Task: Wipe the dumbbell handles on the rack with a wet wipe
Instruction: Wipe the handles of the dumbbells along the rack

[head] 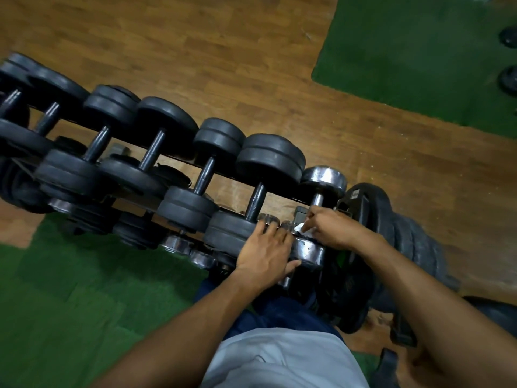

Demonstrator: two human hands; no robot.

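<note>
A white wet wipe sits bunched against the handle of a small chrome dumbbell right of centre in the frame, pinched there by the right hand, whose fingers curl down around the crumpled cloth so that only a scrap of white shows between them. Just to its left, the left hand lies flat with fingers straight and slightly spread, pressing on the near rubber head of a black dumbbell and the polished near head of the chrome one, the thumb reaching along the shiny metal. That chrome dumbbell has rounded, mirror-bright heads that catch the light. From it a row of black dumbbells with matte, round rubber plates and dark steel handles runs diagonally to the upper left of the frame on a dark metal rack, with more chrome heads glinting on a lower tier. Black weight plates lean stacked at the rack's right end; one bears a small pale label too blurred to read. Beneath everything lies worn wood-plank flooring, flanked by green turf mats at lower left and upper right. Bare forearms, a grey shirt and blue trousers fill the bottom edge.
</note>
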